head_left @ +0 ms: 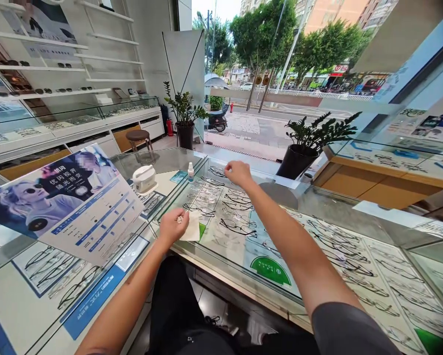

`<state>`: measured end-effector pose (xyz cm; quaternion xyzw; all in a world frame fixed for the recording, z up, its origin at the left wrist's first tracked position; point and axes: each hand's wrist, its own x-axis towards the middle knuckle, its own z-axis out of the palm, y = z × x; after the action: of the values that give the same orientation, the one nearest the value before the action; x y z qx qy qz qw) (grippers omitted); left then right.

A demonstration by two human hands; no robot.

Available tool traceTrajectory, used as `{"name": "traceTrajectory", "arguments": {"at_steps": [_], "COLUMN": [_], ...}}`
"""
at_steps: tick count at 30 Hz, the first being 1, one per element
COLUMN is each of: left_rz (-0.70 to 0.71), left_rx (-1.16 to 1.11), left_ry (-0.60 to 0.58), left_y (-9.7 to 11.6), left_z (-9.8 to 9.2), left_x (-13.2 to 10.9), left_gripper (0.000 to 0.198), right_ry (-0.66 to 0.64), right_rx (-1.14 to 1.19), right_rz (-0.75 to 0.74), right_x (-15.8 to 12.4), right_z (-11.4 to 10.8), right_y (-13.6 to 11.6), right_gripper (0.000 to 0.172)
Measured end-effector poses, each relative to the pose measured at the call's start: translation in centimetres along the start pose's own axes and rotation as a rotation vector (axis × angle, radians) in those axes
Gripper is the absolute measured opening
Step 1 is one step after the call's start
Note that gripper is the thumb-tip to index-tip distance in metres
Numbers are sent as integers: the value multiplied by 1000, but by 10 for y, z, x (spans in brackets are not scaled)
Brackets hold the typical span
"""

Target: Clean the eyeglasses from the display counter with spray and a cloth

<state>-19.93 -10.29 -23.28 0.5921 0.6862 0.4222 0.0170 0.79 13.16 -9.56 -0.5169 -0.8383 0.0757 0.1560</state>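
My left hand [174, 225] is closed at the near edge of the glass display counter, with a cream cleaning cloth [192, 229] bunched in its fingers and trailing out to the right. Farther forward, my right hand [239, 173] is held over the counter top [210, 250] with curled fingers; whatever they may grip is too small to make out. Eyeglass frames [238, 228] lie in rows beneath the glass between and below my hands. A small spray bottle [191, 172] with a white cap stands on the counter, to the left of my right hand.
A printed sign board [69, 202] leans over the counter on the left. Behind it sits a white device [144, 178]. Potted plants [299, 158] stand by the window, and a brown stool [138, 138] is at the back. More glasses cases run along the right.
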Motion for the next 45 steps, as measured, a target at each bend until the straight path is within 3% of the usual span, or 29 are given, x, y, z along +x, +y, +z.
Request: {"name": "traceTrajectory", "arguments": {"at_steps": [7, 18, 30, 45], "left_rz": [-13, -8, -8, -24], "left_rx": [31, 31, 37, 34], "left_ry": [4, 20, 7, 7], "left_y": [-4, -5, -4, -5], "left_z": [3, 4, 3, 4], "left_x": [0, 0, -1, -2], "left_gripper": [36, 37, 38, 37], "right_ry": [-64, -79, -101, -141], "right_rx": [-102, -171, -191, -234], "right_rz": [69, 52, 59, 8], "right_x": [47, 64, 74, 70], "right_z": [48, 86, 87, 80], "right_y": [-7, -13, -2, -11], "right_gripper": [25, 27, 38, 31]}}
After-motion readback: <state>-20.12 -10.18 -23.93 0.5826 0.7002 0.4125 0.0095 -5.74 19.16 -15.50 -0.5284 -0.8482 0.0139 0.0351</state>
